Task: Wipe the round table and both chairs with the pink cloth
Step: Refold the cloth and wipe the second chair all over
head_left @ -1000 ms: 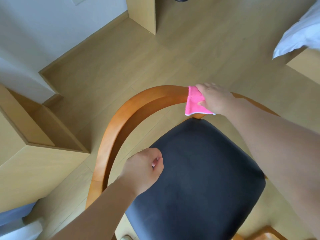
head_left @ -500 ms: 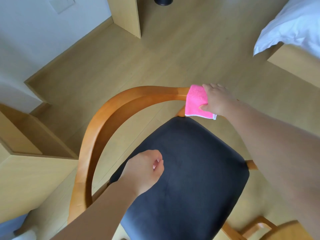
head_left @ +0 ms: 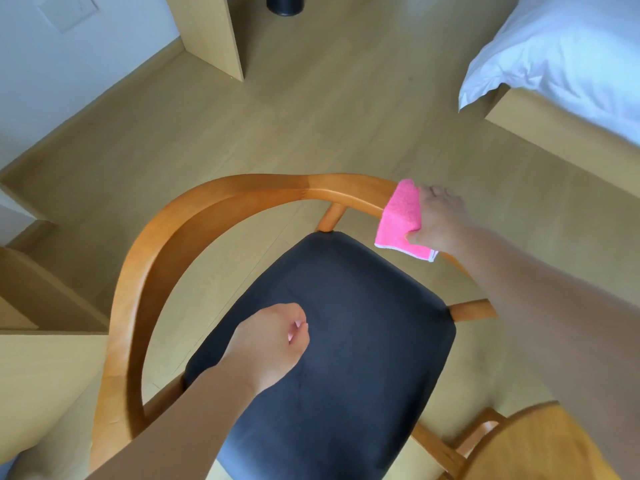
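The right hand (head_left: 441, 221) grips the pink cloth (head_left: 401, 220), fingers curled over the folded cloth and pressing it onto the curved wooden backrest rail of the chair (head_left: 221, 199). The cloth sits on the right part of the rail, draped over its top and hanging down on the side toward the seat, with a white edge showing at its lower border.

The left hand (head_left: 273, 341) is held above the dark seat cushion (head_left: 346, 341), fingers curled into a loose fist and holding nothing. Whether it touches the cushion cannot be told.

The chair stands on a light wooden floor (head_left: 329, 116). At the lower right corner, part of a round wooden table (head_left: 540, 448) shows just beside the chair frame. A bed (head_left: 568, 53) with white bedding lies at the upper right, well apart from the chair. A pale wooden cabinet (head_left: 38, 372) stands at the left, near the chair's rail. A black cylindrical object (head_left: 284, 4) stands on the floor at the top edge.
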`<state>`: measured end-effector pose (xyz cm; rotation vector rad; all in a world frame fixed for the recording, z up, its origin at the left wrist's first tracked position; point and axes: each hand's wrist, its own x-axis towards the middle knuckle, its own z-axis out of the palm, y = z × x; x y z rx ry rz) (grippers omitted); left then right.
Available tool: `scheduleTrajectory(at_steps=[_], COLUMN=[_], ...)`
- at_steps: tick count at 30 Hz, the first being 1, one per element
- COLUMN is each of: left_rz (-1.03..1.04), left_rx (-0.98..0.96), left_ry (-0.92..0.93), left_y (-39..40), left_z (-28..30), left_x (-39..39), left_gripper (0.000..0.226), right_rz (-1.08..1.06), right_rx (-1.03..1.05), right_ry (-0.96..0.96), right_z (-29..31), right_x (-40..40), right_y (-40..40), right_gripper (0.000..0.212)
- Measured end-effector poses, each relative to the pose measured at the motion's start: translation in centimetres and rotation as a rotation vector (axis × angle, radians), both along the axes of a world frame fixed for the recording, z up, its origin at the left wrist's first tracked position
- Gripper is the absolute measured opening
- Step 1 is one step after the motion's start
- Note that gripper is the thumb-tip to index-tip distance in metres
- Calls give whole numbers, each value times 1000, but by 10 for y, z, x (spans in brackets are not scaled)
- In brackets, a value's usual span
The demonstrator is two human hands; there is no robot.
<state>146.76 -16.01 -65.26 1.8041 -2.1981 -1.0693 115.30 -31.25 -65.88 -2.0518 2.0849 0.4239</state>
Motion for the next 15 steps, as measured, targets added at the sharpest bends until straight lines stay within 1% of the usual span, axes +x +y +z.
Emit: scheduleTrajectory(at_steps=[3, 4, 7, 11, 15], left_rz=[-29, -35, -47, -53, -73], left_rx=[-21, -21, -13, -12, -4], left_ry=[-2, -6, -15, -27, -38], left_y=[-5, -7, -7, -7, -4], left_z=[2, 2, 2, 3, 4], left_x=[-8, -10, -14, -25, -36], left_gripper=[23, 23, 25, 26, 30], right_rz=[76, 82, 42, 62, 44], right_rx=[19, 25, -4, -94, -102], right_ry=[-13, -45, -137, -97, -70], right_z=[6, 7, 1, -8, -9], right_x=[3, 4, 4, -3, -20], right_y=[-12, -14, -13, 0, 17], right_gripper=[115, 115, 104, 98, 97])
